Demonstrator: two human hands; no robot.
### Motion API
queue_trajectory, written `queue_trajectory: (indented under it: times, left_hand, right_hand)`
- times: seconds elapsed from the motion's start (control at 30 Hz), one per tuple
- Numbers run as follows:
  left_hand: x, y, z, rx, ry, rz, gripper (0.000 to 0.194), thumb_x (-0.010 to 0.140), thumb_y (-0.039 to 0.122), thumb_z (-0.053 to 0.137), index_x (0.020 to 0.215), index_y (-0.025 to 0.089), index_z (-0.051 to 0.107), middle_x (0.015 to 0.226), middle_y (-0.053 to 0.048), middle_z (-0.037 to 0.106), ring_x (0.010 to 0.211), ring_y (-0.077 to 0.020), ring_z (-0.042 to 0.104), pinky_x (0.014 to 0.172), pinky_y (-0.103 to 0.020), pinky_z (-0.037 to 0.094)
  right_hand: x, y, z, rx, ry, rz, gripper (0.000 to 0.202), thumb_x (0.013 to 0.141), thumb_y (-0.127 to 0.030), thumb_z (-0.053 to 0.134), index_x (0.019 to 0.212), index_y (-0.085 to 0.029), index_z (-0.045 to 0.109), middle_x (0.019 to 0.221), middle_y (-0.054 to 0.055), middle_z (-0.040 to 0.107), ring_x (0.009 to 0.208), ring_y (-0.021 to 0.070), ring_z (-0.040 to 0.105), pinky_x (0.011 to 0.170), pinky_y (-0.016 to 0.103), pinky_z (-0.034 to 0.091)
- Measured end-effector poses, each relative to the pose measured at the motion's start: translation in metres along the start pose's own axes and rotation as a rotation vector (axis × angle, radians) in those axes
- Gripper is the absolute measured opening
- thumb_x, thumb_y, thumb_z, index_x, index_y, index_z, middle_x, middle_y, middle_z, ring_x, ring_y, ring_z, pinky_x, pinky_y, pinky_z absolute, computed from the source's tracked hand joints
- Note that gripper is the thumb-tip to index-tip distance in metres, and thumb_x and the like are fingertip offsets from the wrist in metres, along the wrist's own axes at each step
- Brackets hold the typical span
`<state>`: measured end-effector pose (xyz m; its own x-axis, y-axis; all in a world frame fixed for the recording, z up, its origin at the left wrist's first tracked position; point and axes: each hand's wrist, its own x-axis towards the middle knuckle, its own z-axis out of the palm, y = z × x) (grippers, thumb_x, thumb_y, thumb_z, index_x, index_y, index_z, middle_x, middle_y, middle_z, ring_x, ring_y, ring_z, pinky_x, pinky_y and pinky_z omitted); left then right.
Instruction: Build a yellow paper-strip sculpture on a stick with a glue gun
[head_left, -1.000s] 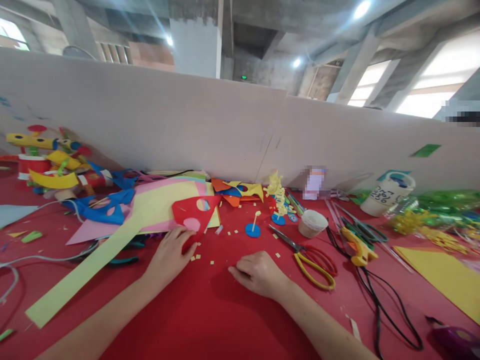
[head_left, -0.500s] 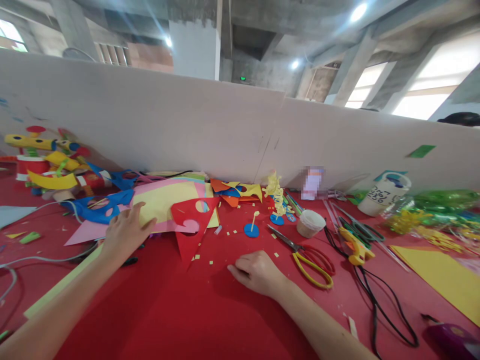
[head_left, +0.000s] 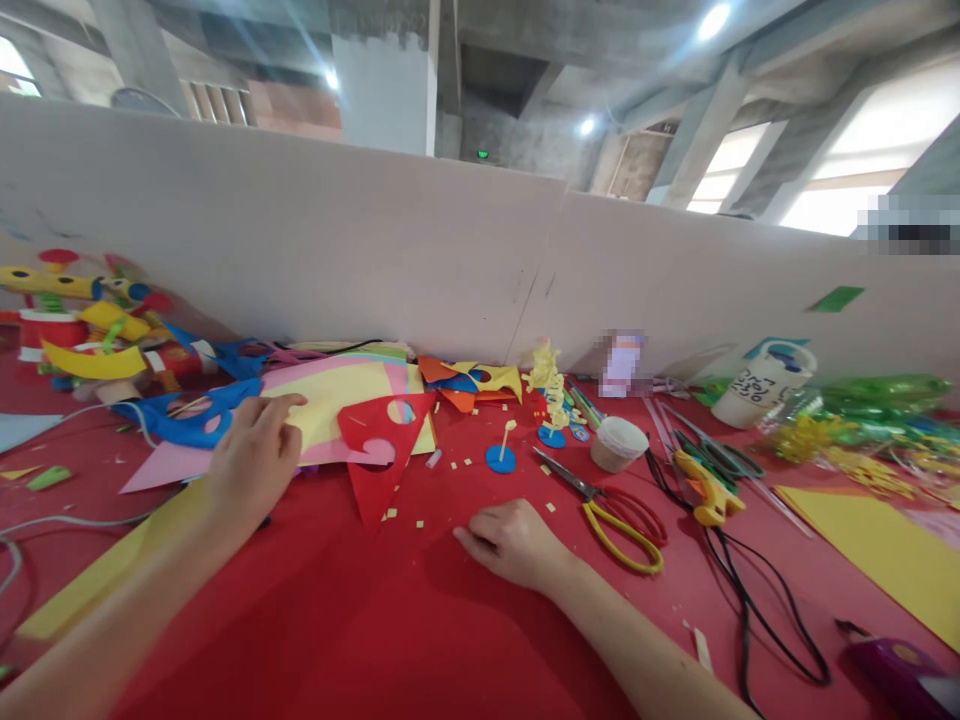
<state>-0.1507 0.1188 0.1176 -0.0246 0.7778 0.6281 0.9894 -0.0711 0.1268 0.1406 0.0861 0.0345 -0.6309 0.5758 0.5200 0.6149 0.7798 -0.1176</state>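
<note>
My left hand (head_left: 255,455) is over the left edge of the stacked pink and pale yellow sheets (head_left: 330,395), its fingers bent and apart, with nothing seen in them. Resting on the red table (head_left: 337,620), my right hand (head_left: 506,540) has its fingers curled together; whether they hold anything is hidden. Just beyond it stands a small yellow stem on a blue disc (head_left: 501,459). Scissors with yellow and red handles (head_left: 619,510) lie to its right. A red paper piece with cut holes (head_left: 382,445) lies between my hands.
A yellow glue gun (head_left: 709,490) with a black cord, a white tub (head_left: 619,444) and a white cup (head_left: 761,385) are at the right. Colourful paper figures (head_left: 52,330) stand at the far left. A pale partition (head_left: 337,240) closes off the back.
My left hand has lifted slightly and its fingers have drawn in from their wider spread over the sheets. The right hand stays in place. The view has shifted slightly.
</note>
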Motion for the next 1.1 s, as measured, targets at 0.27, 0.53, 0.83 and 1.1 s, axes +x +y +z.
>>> queue_trajectory:
  times: [0.27,0.53,0.83,1.1]
  left_hand:
    - [-0.040,0.075,-0.003,-0.682,-0.429,0.354,0.024,0.081,0.011,0.038,0.093,0.020,0.057,0.088,-0.002,0.061,0.081,-0.0150,0.059,0.072,-0.025,0.048]
    - [-0.068,0.084,0.031,-0.778,-0.643,0.482,0.018,0.084,0.011,0.044,0.096,0.018,0.057,0.089,-0.004,0.062,0.082,-0.0149,0.058,0.074,-0.028,0.050]
    - [-0.071,0.078,0.017,-0.647,-0.568,0.600,0.016,0.080,0.026,0.058,0.096,0.021,0.060,0.096,-0.005,0.059,0.092,-0.0196,0.053,0.081,-0.034,0.046]
    - [-0.080,0.071,0.017,-0.684,-0.609,0.574,0.012,0.086,0.021,0.050,0.082,0.019,0.061,0.082,-0.003,0.061,0.081,-0.0156,0.054,0.076,-0.030,0.044]
  right_hand:
    - [0.002,-0.011,-0.020,-0.001,0.168,-0.132,0.039,0.082,-0.053,0.047,0.065,-0.018,0.051,0.057,-0.001,0.054,0.052,0.0106,0.046,0.048,0.025,0.025]
    - [0.009,-0.023,-0.017,0.006,-0.164,-0.121,0.035,0.074,-0.053,0.059,0.088,-0.021,0.058,0.086,0.003,0.063,0.080,0.0173,0.052,0.067,0.030,0.038]
    - [-0.016,-0.002,-0.017,0.229,-0.160,0.061,0.010,0.084,-0.024,0.055,0.092,-0.021,0.061,0.091,0.003,0.062,0.083,0.0133,0.055,0.072,0.024,0.043]
    - [-0.021,0.001,-0.022,0.177,-0.096,-0.036,0.014,0.088,-0.022,0.048,0.082,-0.019,0.060,0.079,0.003,0.064,0.074,0.0124,0.056,0.068,0.023,0.043]
